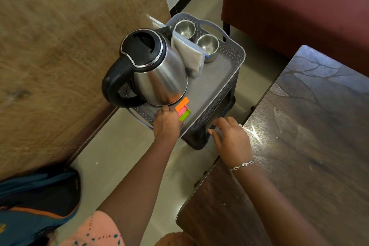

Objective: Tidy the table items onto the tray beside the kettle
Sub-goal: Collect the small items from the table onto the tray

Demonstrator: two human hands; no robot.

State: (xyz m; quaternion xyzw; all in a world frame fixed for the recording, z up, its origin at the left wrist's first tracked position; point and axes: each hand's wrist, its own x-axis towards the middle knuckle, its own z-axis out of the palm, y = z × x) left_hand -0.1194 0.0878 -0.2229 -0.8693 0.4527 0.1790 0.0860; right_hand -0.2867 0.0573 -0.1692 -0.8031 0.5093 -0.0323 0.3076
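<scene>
A single wide-angle view from a camera worn on the person's head, looking steeply down and forward. It sits close above both outstretched forearms. The grey tray [225, 78] lies near the centre, the dark worktop [311, 146] fills the right side, and straight edges bow towards the frame's borders.

Kettle [153, 68]: centre, on grey tray [211, 86]
Clips [182, 108]: lower tray edge, touching left hand [166, 124]
Right hand [232, 140]: open, lower right, empty

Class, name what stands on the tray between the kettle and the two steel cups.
In the head view, a clear pouch of pale sachets stands between kettle and steel cups on the tray.
</scene>
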